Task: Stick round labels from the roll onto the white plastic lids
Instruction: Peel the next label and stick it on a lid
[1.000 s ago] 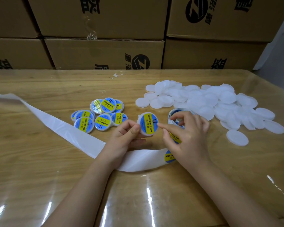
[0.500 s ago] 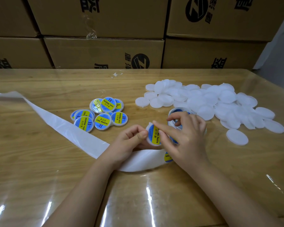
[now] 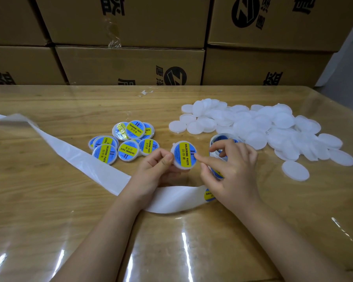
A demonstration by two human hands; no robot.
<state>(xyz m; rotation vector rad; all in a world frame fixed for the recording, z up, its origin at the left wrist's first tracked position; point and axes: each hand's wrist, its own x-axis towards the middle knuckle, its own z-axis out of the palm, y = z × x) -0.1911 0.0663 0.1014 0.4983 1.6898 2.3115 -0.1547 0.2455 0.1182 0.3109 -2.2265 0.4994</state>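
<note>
My left hand (image 3: 157,167) pinches a white lid (image 3: 184,154) that carries a blue and yellow round label, its face turned up toward me. My right hand (image 3: 230,165) is beside it, index fingertip touching the lid's right edge, the other fingers curled over the label roll (image 3: 219,140), which is mostly hidden behind that hand. A pile of plain white lids (image 3: 259,129) lies to the right. Several labelled lids (image 3: 128,143) sit in a cluster to the left.
A long white backing strip (image 3: 73,157) runs from the far left under my hands, with one label (image 3: 209,195) still on it near my right wrist. Stacked cardboard boxes (image 3: 130,64) wall off the table's far edge. The wooden table (image 3: 49,220) has a glossy clear cover.
The lid was tilted on edge between both hands half a second ago; now it faces up flat again, and my right fingertip sits at its right rim.
</note>
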